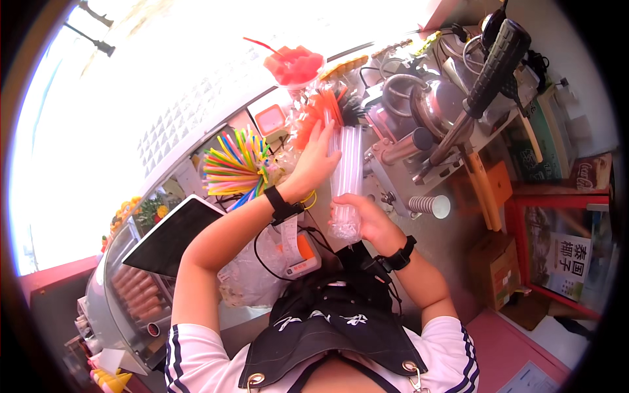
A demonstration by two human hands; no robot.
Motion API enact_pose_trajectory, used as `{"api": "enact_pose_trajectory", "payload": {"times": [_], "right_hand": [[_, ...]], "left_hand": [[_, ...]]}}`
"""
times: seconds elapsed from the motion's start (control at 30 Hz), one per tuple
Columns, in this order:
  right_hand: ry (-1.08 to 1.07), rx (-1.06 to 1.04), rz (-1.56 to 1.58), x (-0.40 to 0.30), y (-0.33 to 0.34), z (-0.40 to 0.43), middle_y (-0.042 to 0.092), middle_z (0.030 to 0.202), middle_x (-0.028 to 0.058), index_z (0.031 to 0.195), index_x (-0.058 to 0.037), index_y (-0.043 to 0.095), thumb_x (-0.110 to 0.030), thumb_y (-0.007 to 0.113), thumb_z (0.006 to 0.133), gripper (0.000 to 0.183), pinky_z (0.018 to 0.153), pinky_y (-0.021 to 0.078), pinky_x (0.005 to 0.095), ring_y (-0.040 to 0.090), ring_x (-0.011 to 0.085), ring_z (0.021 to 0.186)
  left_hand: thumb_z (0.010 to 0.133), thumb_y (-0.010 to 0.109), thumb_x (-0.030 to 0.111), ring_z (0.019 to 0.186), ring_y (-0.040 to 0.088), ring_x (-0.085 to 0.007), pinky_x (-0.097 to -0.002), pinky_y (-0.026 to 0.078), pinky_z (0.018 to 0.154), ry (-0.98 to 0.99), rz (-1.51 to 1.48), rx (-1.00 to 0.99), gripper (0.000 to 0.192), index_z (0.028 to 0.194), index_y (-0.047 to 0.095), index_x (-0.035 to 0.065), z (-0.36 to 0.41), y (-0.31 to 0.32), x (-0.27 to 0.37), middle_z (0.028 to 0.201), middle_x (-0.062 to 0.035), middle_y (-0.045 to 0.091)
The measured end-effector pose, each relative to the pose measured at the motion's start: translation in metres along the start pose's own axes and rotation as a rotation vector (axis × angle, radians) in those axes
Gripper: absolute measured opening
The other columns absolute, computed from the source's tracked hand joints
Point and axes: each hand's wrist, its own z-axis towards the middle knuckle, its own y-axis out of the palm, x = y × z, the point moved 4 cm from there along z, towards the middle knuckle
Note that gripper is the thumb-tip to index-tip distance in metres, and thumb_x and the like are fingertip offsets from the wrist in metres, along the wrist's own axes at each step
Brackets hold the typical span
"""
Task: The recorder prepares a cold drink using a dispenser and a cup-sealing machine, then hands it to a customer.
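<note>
My right hand [373, 221] grips the lower end of a bundle of clear straws [348, 157] in a plastic sleeve, its thumb across the front. The bundle stands out away from my body. My left hand [317, 159] reaches up along the left side of the bundle with its fingers spread. Its fingertips lie against a bunch of orange-red straws [307, 120]; whether they pinch any cannot be made out. Left of that wrist is a fan of multicoloured balloon sticks or straws [236, 167]. A cup of red fruit chunks [295, 66] sits beyond the orange-red bunch.
A press-like metal machine with a long black-handled lever [496, 69] rises at right. A tablet [174, 236] and a glass-covered sausage warmer [137, 294] stand at left. An orange-and-white receipt printer [300, 255] and cables lie near my waist. A cardboard box [494, 270] is at lower right.
</note>
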Motion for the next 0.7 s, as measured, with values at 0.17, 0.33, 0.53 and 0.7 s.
{"api": "enact_pose_trajectory", "payload": {"times": [0.17, 0.33, 0.53, 0.7], "right_hand": [[-0.059, 0.003, -0.034, 0.006, -0.001, 0.003, 0.063, 0.084, 0.0099, 0.097, -0.0001, 0.060, -0.013, 0.070, 0.080, 0.023, 0.074, 0.0577, 0.0419, 0.065, 0.0225, 0.075], [-0.070, -0.004, -0.034, 0.011, 0.003, -0.002, 0.062, 0.087, 0.0097, 0.103, -0.0001, 0.057, -0.010, 0.071, 0.078, 0.030, 0.074, 0.0577, 0.0435, 0.064, 0.0228, 0.077], [-0.052, -0.007, -0.024, 0.018, -0.002, -0.014, 0.060, 0.085, 0.0125, 0.104, 0.0018, 0.056, -0.009, 0.071, 0.077, 0.032, 0.069, 0.0580, 0.0425, 0.064, 0.0258, 0.077], [-0.054, -0.079, 0.057, 0.027, -0.007, -0.009, 0.057, 0.091, 0.0107, 0.117, 0.0001, 0.051, -0.012, 0.070, 0.077, 0.045, 0.074, 0.0562, 0.0401, 0.062, 0.0225, 0.079]], "left_hand": [[0.079, 0.058, 0.005, 0.121, 0.053, -0.0289, -0.0418, 0.036, 0.109, 0.557, 0.669, -0.386, 0.033, 0.112, 0.061, 0.0073, 0.019, -0.011, 0.057, 0.119, -0.0119, 0.060], [0.081, 0.058, 0.018, 0.130, 0.046, -0.0207, -0.0504, 0.016, 0.120, 0.926, 0.773, -0.382, 0.023, 0.099, 0.072, 0.0140, 0.045, 0.019, 0.044, 0.114, 0.0038, 0.067], [0.093, 0.046, 0.032, 0.130, 0.046, -0.0230, -0.0527, 0.008, 0.120, 0.669, 0.922, -0.336, 0.036, 0.116, 0.067, 0.0137, 0.059, 0.030, 0.022, 0.113, -0.0018, 0.067], [0.094, 0.044, 0.033, 0.123, 0.052, -0.0251, -0.0527, 0.012, 0.118, 0.599, 0.880, -0.033, 0.038, 0.111, 0.067, 0.0075, 0.067, 0.006, -0.003, 0.104, -0.0075, 0.069]]}}
